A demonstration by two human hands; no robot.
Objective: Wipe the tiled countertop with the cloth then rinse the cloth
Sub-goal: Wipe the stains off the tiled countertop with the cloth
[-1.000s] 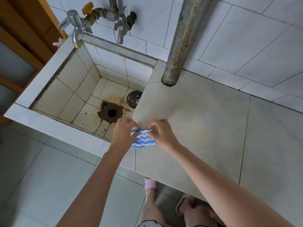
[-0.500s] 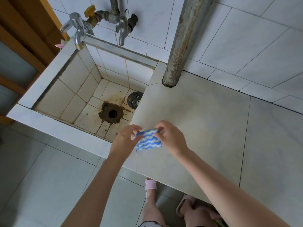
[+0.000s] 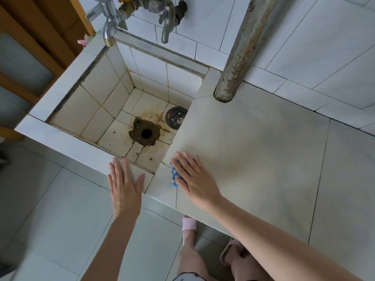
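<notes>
A: Where is the cloth (image 3: 174,175)?

B: Under the right hand (image 3: 194,177), on the near left corner of the worktop (image 3: 253,159), just beside the sink (image 3: 71,145). Only a blue-and-white edge shows past the fingers (image 3: 183,161).

A: Does the hand grip it?

B: No. The palm lies flat on it, fingers straight and a little spread, pressing it to the tile.

A: And the left hand (image 3: 124,185)?

B: It holds nothing. Its fingers are straight, over the front rim of the sink. Whether it touches the rim I cannot tell.

A: So how far along is the job?

B: In the wiping part, and probably early in it. The cloth sits at one corner, and the wide tile toward the rusty pipe (image 3: 243,47) and off to the right lies beyond it. I see no wet track, so I cannot say which parts are already done.

A: The rinse?

B: Not begun, by the look of it. No water runs from the two taps (image 3: 167,23), and the cloth is well apart from them.

A: What is left, then?

B: Sweeping the rest of the worktop, then taking the cloth to the sink under a tap.
</notes>
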